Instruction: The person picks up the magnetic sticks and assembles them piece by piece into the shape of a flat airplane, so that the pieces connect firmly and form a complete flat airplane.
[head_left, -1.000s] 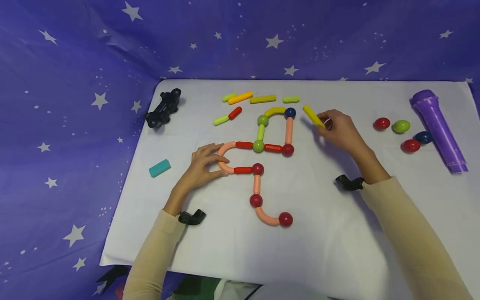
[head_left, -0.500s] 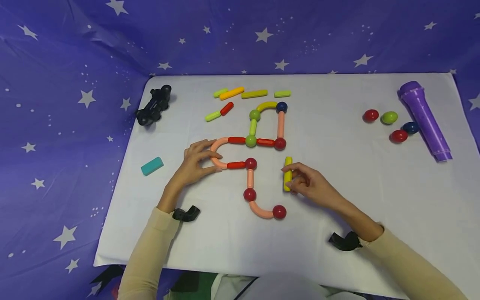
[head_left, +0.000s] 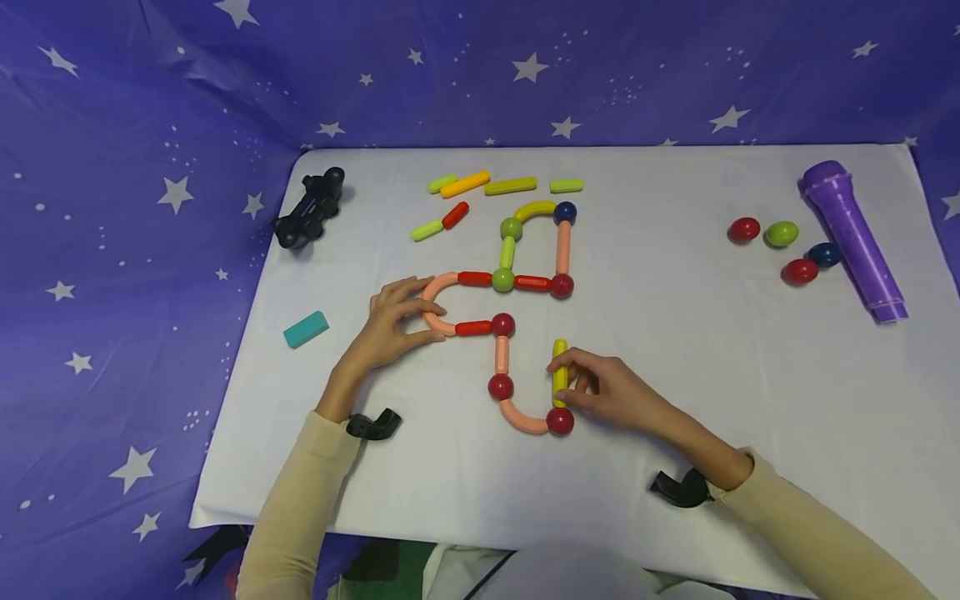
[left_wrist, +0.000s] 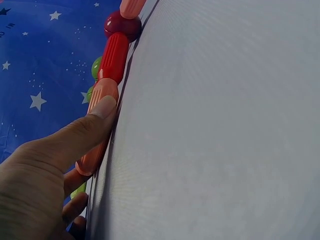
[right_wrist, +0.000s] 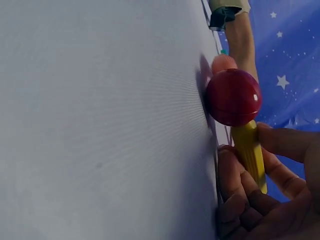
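Observation:
A figure of magnetic sticks and balls lies on the white table. My left hand holds the curved pink magnetic stick at the figure's left bend; its thumb presses on that stick in the left wrist view. Between thumb and fingers, my right hand pinches a straight yellow magnetic stick. The near end of this stick is right at a dark red ball, which ends the lower curved pink stick. In the right wrist view the yellow stick lines up with the red ball.
Loose green, orange and yellow sticks lie along the back. Red, green and blue balls sit at the right beside a purple tube. A black toy and a teal block are at the left.
My right hand has carried the yellow stick from the back right toward the front, turning it nearly straight, down to the red ball. My left hand stays on the curved pink stick.

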